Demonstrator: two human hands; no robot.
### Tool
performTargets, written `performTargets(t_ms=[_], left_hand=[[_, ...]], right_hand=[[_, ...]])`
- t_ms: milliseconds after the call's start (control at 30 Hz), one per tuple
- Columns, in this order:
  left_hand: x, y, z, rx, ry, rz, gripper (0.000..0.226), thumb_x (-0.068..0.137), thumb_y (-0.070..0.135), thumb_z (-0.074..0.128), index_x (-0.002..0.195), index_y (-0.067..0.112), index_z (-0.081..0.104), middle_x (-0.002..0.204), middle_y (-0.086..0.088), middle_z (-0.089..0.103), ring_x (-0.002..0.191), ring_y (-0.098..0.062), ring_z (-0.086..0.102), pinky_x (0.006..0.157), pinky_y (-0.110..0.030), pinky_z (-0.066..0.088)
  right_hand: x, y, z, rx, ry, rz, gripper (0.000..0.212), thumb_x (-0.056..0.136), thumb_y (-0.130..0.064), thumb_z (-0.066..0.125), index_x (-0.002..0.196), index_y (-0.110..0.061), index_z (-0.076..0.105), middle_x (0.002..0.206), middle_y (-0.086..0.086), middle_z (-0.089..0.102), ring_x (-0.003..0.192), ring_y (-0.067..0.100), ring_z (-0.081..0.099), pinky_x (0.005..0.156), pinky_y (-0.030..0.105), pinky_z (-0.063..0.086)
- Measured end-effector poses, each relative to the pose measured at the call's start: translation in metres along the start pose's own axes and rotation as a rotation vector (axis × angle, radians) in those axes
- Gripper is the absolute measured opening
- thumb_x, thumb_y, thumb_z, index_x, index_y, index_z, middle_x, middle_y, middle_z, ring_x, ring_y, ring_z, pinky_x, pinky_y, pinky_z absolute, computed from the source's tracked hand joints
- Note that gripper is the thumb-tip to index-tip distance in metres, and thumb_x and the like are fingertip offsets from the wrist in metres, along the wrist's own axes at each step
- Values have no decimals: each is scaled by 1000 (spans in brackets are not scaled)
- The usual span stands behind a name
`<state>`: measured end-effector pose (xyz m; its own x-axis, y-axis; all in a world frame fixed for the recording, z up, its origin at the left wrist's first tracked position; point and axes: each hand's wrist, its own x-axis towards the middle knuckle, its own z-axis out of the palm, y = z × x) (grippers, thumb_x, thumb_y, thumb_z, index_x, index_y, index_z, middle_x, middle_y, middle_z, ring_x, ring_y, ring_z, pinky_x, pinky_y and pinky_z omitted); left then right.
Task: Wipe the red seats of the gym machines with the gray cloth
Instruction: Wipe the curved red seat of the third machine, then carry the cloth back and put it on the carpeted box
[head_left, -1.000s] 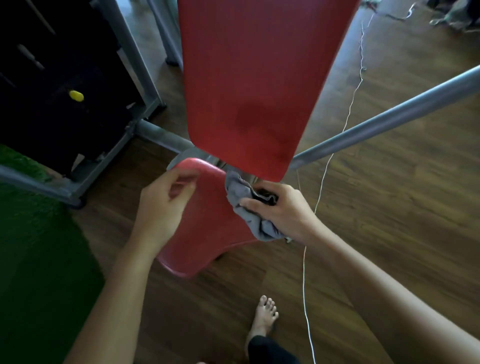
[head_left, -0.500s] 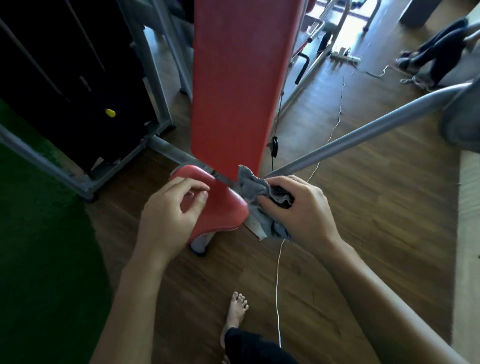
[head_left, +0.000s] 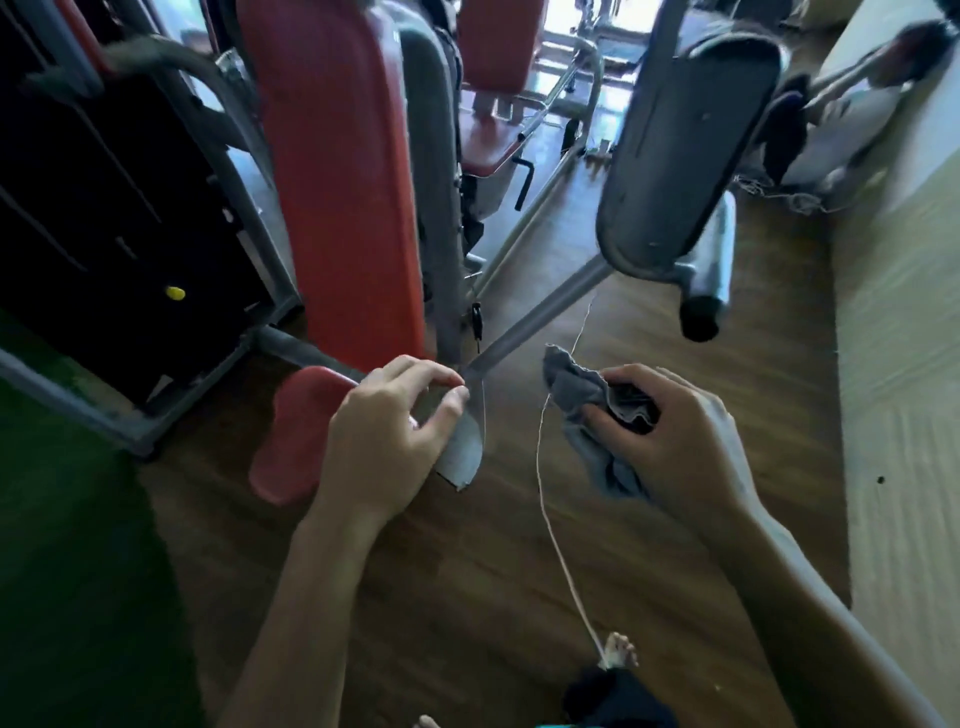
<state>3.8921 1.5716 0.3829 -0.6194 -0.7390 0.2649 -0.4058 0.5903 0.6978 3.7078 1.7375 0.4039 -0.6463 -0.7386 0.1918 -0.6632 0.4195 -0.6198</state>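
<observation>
Now the right hand (head_left: 680, 447) grips the gray cloth (head_left: 584, 405), a crumpled wad, beside the smooth red seat (head_left: 296, 431); the left hand (head_left: 389, 441) hovers with loosely curled fingers, holding nothing.

No legible text anywhere

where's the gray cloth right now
In the head view, the gray cloth is bunched in the right hand, right of centre above the wooden floor; the red seat lies further left, beyond the left hand.
</observation>
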Motion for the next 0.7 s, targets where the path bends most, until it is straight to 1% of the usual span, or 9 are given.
performTargets(t_ms=[67,167,233,333,467,567,700], left_hand=[[7,29,25,-4,-8,25,19,92,43,56,94,32,72,97,20,68,93,-4,64,84,-38,54],[24,85,75,-45,-43,70,23,90,47,53,93,32,71,94,19,68,88,-5,65,79,-40,55],[39,131,120,-72,-75,113,24,90,47,53,95,31,71,93,17,68,88,-6,65,79,-38,55],[64,203,196,-99,-95,146,17,91,41,59,93,30,71,91,15,67,86,-5,66,78,-34,53],[100,285,283,-96,-152,177,26,88,49,53,92,30,71,91,15,67,85,-2,66,79,-36,54],[131,323,331,-86,-161,163,27,87,53,52,91,32,70,89,17,67,83,-2,66,79,-38,55],[181,346,383,-32,-162,153,26,85,53,54,90,32,69,88,18,67,80,-2,66,79,-37,56]], right_hand=[[0,31,-30,8,31,23,31,76,-56,68,103,-41,69,93,-18,68,84,6,64,73,36,53],[8,89,-82,8,74,68,28,76,-54,71,100,-40,69,92,-18,68,84,6,65,74,37,53],[19,136,-123,6,105,85,27,77,-53,72,99,-39,68,92,-17,69,85,6,66,75,38,54],[43,209,-185,-1,148,92,27,77,-53,73,98,-36,68,89,-14,70,85,8,67,74,38,54],[72,290,-253,-41,149,120,29,76,-55,72,99,-37,67,89,-13,70,85,8,67,74,38,55],[97,336,-289,-65,155,137,31,75,-58,70,99,-39,65,91,-14,69,86,10,67,74,37,55],[141,389,-314,-91,117,157,29,75,-55,70,98,-38,65,94,-13,67,89,15,66,74,36,54]])
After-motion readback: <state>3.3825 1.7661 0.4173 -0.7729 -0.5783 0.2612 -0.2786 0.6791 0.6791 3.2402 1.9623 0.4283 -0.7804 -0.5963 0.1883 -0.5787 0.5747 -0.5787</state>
